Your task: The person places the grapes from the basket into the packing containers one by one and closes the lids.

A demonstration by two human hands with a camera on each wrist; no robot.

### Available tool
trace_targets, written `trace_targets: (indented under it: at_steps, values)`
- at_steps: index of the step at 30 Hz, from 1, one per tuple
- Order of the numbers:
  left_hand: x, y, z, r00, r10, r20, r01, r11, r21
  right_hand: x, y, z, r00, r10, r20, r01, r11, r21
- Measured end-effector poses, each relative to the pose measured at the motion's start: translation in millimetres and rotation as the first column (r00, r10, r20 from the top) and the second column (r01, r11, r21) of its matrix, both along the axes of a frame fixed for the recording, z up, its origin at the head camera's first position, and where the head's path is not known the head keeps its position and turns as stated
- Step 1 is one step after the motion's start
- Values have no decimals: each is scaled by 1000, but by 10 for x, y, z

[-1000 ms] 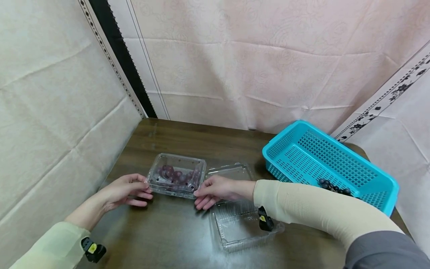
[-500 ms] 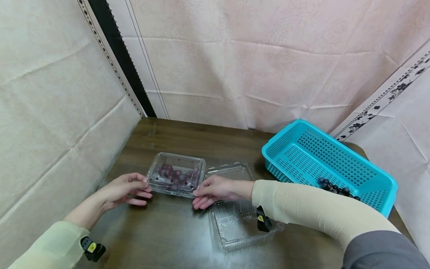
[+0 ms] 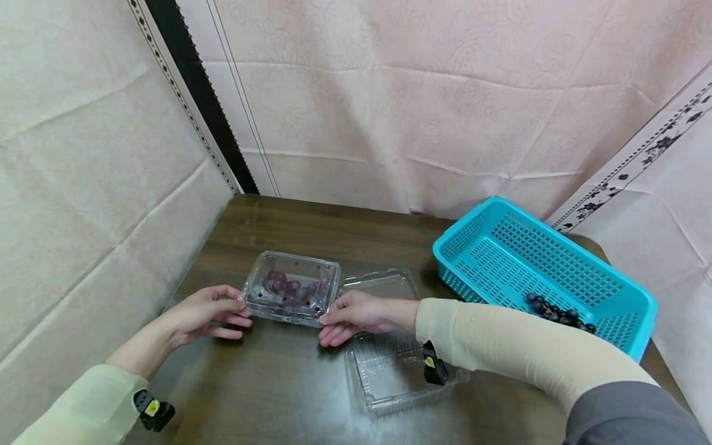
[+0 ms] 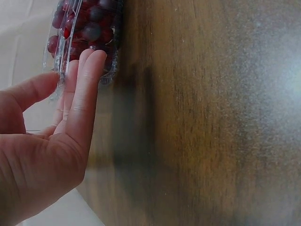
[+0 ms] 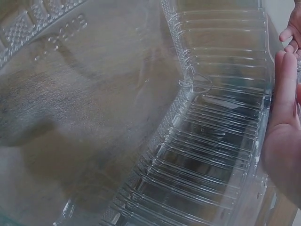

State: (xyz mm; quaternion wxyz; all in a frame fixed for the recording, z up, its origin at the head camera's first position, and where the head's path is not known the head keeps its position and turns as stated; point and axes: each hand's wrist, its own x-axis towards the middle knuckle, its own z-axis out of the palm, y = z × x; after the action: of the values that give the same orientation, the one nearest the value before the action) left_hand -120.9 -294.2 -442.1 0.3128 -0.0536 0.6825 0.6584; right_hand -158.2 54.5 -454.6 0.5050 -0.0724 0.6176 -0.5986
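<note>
A closed clear plastic box (image 3: pixel 295 284) with dark red grapes (image 3: pixel 286 287) inside is at the table's centre-left. My left hand (image 3: pixel 208 315) holds its left front corner; in the left wrist view the thumb of the left hand (image 4: pixel 56 127) lies at the lid rim and the straight fingers against the side, by the grapes (image 4: pixel 91 30). At the right front corner my right hand (image 3: pixel 356 315) grips the box between thumb and fingers. In the right wrist view the right hand (image 5: pixel 284 113) shows only partly, at the right edge.
An open, empty clear box (image 3: pixel 397 377) lies under and beside my right forearm, its ribbed wall (image 5: pixel 211 127) large in the right wrist view. A blue basket (image 3: pixel 500 247) with dark grapes (image 3: pixel 550 309) stands at the right. Pale cloth (image 3: pixel 389 111) hangs behind the table (image 3: pixel 267 383).
The hands and the grape box have hardly moved. My right forearm has shifted slightly, so a little more of the dark grapes in the basket shows.
</note>
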Motion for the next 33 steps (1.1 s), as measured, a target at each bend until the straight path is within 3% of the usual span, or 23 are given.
trace_targets:
  at_steps: [21,33]
  values:
    - [11,8,16,1000,18,-9,-18,1000,8,-21,-7,-5,1000,-24,10,24,1000,-17]
    - [21,-59,38,999,37,-25,-39,996,-86,-43,43,66,1000,-15,6,15,1000,-6]
